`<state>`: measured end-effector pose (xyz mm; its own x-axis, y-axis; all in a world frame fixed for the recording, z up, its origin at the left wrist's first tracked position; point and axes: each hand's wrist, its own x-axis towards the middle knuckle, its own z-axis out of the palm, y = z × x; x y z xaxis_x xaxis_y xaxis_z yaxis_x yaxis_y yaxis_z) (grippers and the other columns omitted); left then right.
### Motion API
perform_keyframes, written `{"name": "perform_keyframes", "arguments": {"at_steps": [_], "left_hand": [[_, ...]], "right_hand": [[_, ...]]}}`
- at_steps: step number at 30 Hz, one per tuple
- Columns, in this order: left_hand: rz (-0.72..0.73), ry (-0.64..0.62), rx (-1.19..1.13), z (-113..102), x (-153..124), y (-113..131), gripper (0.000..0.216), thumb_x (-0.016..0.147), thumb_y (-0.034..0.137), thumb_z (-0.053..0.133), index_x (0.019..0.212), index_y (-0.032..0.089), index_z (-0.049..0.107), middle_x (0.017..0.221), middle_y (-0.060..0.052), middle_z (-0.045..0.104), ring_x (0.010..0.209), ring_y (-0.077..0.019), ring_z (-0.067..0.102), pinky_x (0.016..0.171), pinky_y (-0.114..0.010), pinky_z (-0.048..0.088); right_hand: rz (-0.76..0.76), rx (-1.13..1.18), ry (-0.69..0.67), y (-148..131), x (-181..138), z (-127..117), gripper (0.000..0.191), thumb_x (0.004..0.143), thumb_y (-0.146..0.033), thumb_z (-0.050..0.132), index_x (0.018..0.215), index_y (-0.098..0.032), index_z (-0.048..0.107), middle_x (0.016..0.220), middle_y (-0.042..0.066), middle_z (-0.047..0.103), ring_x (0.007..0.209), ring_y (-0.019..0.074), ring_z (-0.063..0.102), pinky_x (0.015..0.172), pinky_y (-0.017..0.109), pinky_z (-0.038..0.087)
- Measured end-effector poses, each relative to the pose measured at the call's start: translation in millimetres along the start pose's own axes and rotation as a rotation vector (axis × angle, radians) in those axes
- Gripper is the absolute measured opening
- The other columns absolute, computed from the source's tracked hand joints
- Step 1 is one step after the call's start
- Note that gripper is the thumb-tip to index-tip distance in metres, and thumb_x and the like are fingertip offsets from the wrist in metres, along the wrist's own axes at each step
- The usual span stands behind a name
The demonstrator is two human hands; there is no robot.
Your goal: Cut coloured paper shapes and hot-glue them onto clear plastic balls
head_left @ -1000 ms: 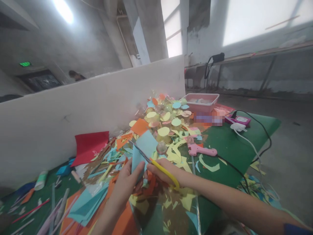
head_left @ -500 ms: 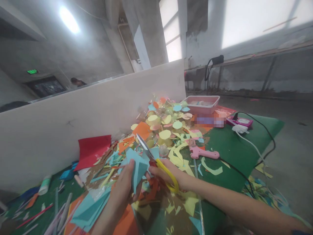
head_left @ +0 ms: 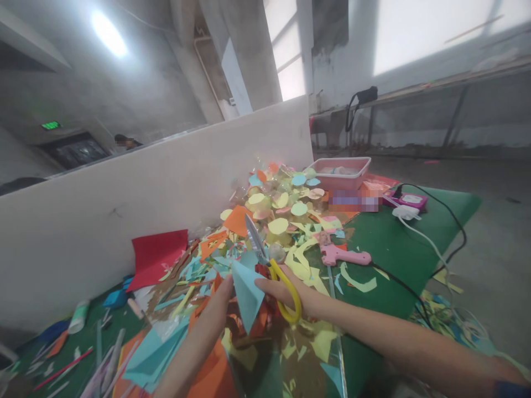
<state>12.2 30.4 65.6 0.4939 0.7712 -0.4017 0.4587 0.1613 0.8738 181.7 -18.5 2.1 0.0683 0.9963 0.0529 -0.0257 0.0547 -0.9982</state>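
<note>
A folded piece of light-blue paper (head_left: 248, 296) is held upright over the scrap pile. My left hand (head_left: 226, 287) grips it from the left, with most of the fingers hidden behind it. My right hand (head_left: 286, 290) is closed around the yellow handle of a pair of scissors (head_left: 257, 240), whose blades point up and away above the paper. The right thumb touches the paper's right edge. More light-blue paper (head_left: 155, 354) lies in a stack beside my left forearm, partly on orange sheets (head_left: 211, 370).
Paper scraps and round paper pieces (head_left: 277, 225) heap up against a white board (head_left: 157, 166). To the right lie a pink glue gun (head_left: 346, 256) with a black cord, a pink basket (head_left: 342, 174) and a magenta box with plugs (head_left: 415, 200). A red sheet (head_left: 160, 255) rests at left.
The blue paper has turned and now shows a pointed face toward me. The scissors have swung more upright, and my right thumb has come onto the paper. My left hand slipped further behind it.
</note>
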Motion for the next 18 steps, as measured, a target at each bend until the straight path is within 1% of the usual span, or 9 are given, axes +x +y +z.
{"name": "perform_keyframes", "arguments": {"at_steps": [3,6,8,10,12,15,16,18], "left_hand": [[0.057,0.086,0.01,-3,-4,9,0.081,0.077,0.079,0.041,0.128,0.017,0.05,0.074,-0.007,0.07,0.047,-0.0196,0.06,0.037,-0.027,0.043],[0.139,0.141,0.094,-3,-12,14,0.082,0.073,0.071,0.056,0.135,0.019,0.043,0.084,-0.007,0.07,0.058,-0.0209,0.065,0.042,-0.027,0.047],[0.164,0.127,0.172,-2,-18,15,0.083,0.072,0.065,0.064,0.136,0.019,0.04,0.089,-0.007,0.069,0.061,-0.0206,0.065,0.044,-0.027,0.048],[0.163,0.1,0.216,-1,-23,16,0.082,0.074,0.061,0.065,0.138,0.018,0.038,0.092,-0.008,0.07,0.062,-0.0203,0.065,0.049,-0.029,0.05],[0.168,0.087,0.224,0,-26,17,0.081,0.075,0.058,0.064,0.141,0.018,0.037,0.096,-0.01,0.071,0.068,-0.0223,0.067,0.056,-0.031,0.052],[0.239,0.091,0.233,-2,-27,16,0.076,0.076,0.052,0.063,0.141,0.02,0.039,0.114,-0.013,0.069,0.088,-0.0258,0.068,0.07,-0.033,0.054],[0.264,0.121,0.26,-3,-26,15,0.072,0.076,0.05,0.062,0.139,0.021,0.042,0.12,-0.012,0.067,0.095,-0.0264,0.067,0.075,-0.033,0.054],[0.3,0.25,0.349,-7,-25,16,0.064,0.074,0.047,0.06,0.131,0.022,0.051,0.125,-0.011,0.065,0.105,-0.0274,0.064,0.082,-0.033,0.052]], "right_hand": [[-0.026,0.009,-0.012,-3,-2,0,0.031,0.082,-0.044,0.061,0.068,-0.019,0.049,0.054,-0.006,0.045,0.051,0.0096,0.041,0.048,0.022,0.034],[-0.05,0.056,-0.035,-8,-5,0,0.032,0.082,-0.043,0.061,0.066,-0.019,0.047,0.054,-0.006,0.044,0.05,0.009,0.04,0.047,0.022,0.033],[-0.068,0.09,-0.054,-10,-7,1,0.035,0.082,-0.046,0.06,0.066,-0.019,0.047,0.055,-0.005,0.044,0.051,0.009,0.04,0.048,0.022,0.033],[-0.079,0.1,-0.057,-10,-8,1,0.037,0.082,-0.049,0.061,0.067,-0.019,0.048,0.056,-0.005,0.044,0.051,0.0092,0.04,0.048,0.022,0.034],[-0.081,0.093,-0.038,-10,-8,1,0.036,0.081,-0.05,0.062,0.068,-0.019,0.049,0.056,-0.005,0.044,0.051,0.0096,0.041,0.049,0.023,0.034],[-0.011,0.05,0.001,-15,-9,1,0.035,0.081,-0.047,0.063,0.065,-0.02,0.047,0.054,-0.005,0.045,0.05,0.01,0.042,0.049,0.023,0.035],[0.019,0.027,0.007,-17,-9,1,0.035,0.081,-0.046,0.062,0.064,-0.02,0.046,0.053,-0.005,0.045,0.049,0.0101,0.042,0.048,0.024,0.035],[0.037,0.005,-0.007,-19,-11,2,0.038,0.084,-0.047,0.058,0.061,-0.02,0.046,0.052,-0.003,0.047,0.047,0.0106,0.044,0.048,0.024,0.036]]}}
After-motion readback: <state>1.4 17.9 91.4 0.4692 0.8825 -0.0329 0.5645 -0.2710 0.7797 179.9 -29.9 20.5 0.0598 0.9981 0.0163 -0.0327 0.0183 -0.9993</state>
